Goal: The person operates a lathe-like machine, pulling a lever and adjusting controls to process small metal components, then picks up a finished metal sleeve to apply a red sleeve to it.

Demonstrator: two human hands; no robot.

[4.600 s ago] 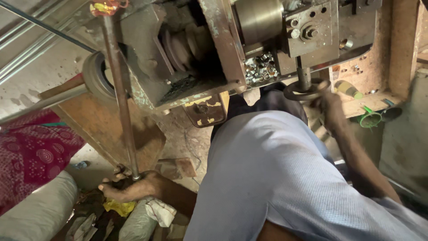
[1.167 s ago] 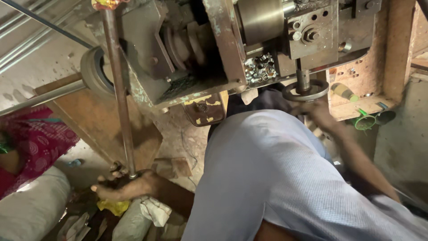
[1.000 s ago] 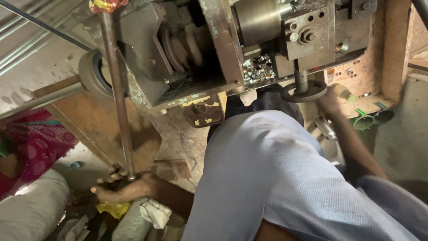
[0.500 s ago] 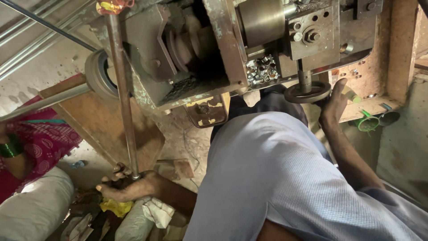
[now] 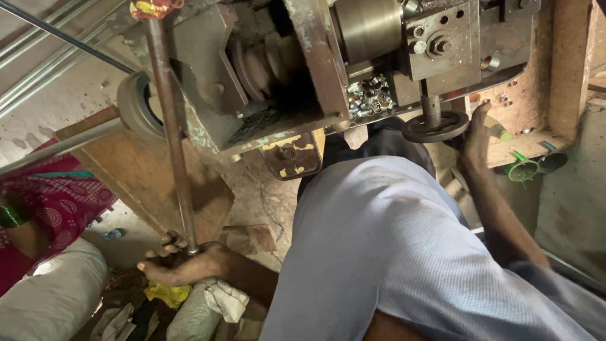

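Leftmost, a person in a red patterned cloth [image 5: 53,208] sits above a grey sack [image 5: 50,297]. Next, the left hand [image 5: 180,264] is clamped around the foot of a long rusty rod [image 5: 170,126], which rises nearly upright past a belt pulley [image 5: 136,106] on the machine [image 5: 303,69]. Rags [image 5: 224,297] lie just beside that hand. Further right, small metal bits [image 5: 369,95] sit heaped on the machine's ledge. Below a steel block hangs a dark handwheel [image 5: 435,126]; the right hand [image 5: 473,136] rests against its rim, fingers loosely together, not gripping. A green funnel [image 5: 522,167] sits on the ledge beyond.
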